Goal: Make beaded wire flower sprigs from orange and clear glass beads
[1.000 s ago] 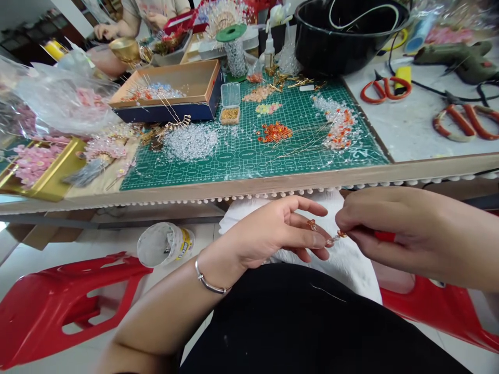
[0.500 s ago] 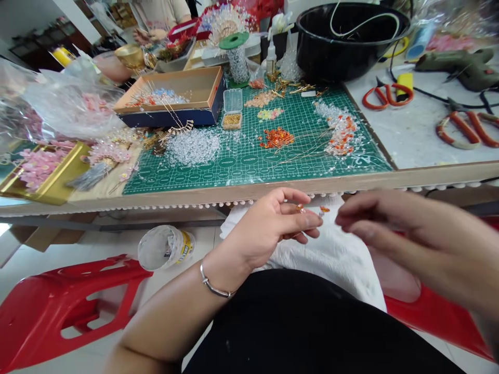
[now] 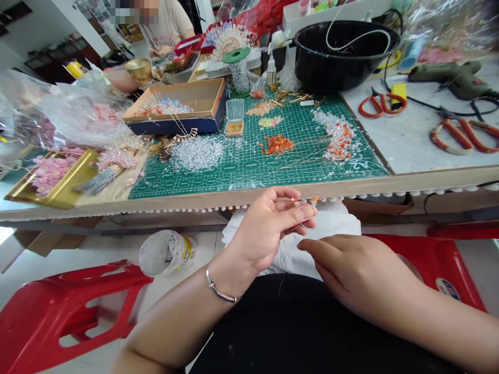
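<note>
Green mat [image 3: 241, 174] beyond the hands. Right hand [image 3: 356, 265] apart, fingers bunched; can't make out any hold. Left hand [image 3: 265, 228] nearer: thumb and fingers pinch beaded piece [image 3: 315, 199], ahead-left of right fingertips. 2 orange clusters [image 3: 293, 201] show; long axis unclear.

Left hand [image 3: 271, 221] pinched, right hand [image 3: 356, 262] lower

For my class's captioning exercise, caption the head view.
Left fingers hold an orange-beaded piece near a green mat.

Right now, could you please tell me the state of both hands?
Left hand: closed, pinching an orange beaded piece.
Right hand: fingertips partly hidden; open, closed or holding cannot be told.
</note>
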Motion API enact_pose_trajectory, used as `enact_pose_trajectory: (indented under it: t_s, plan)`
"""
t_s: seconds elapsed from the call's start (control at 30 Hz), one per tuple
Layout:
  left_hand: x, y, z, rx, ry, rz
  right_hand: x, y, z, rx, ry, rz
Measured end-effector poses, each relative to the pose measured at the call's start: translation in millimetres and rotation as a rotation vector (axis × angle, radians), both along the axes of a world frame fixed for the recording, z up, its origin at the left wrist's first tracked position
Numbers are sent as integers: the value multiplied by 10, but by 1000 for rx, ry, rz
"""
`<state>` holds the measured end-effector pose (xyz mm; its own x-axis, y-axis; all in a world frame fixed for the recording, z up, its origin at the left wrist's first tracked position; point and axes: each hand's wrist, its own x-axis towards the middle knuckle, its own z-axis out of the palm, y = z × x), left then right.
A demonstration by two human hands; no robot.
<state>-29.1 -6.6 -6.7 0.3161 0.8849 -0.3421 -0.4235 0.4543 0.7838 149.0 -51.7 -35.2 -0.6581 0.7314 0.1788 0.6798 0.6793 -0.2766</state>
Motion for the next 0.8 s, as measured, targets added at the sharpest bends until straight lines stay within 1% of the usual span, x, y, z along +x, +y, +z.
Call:
enact_pose_trajectory:
  t_s: [0.2, 0.37, 0.43, 0.5, 0.57, 0.6, 0.67, 0.73, 0.8]
  plan:
    - [39, -8, 26, 48, 21, 22, -85, 51, 41, -24, -108, 150]
    - [32, 42, 78, 151, 48, 53, -98, 56, 64, -77, -92, 213]
    - [-34, 87, 125, 195, 101, 12, -47, 37, 53, -109, -68, 223]
    - [-123, 124, 185, 234, 205, -109, 52, 33, 44, -214, -13, 209]
    - [-197, 135, 238, 267, 353, -248, 185, 61, 52, -375, 78, 146]
    - [-216, 129, 253, 282, 425, -304, 252, 87, 64, -446, 146, 83]
    - [-204, 98, 254, 317, 538, -390, 356, 151, 107, -543, 297, -94]
    - [-138, 53, 217, 363, 611, -455, 388, 211, 160, -632, 444, -271]
    - [-53, 8, 163, 415, 659, -473, 343, 254, 198, -734, 529, -360]
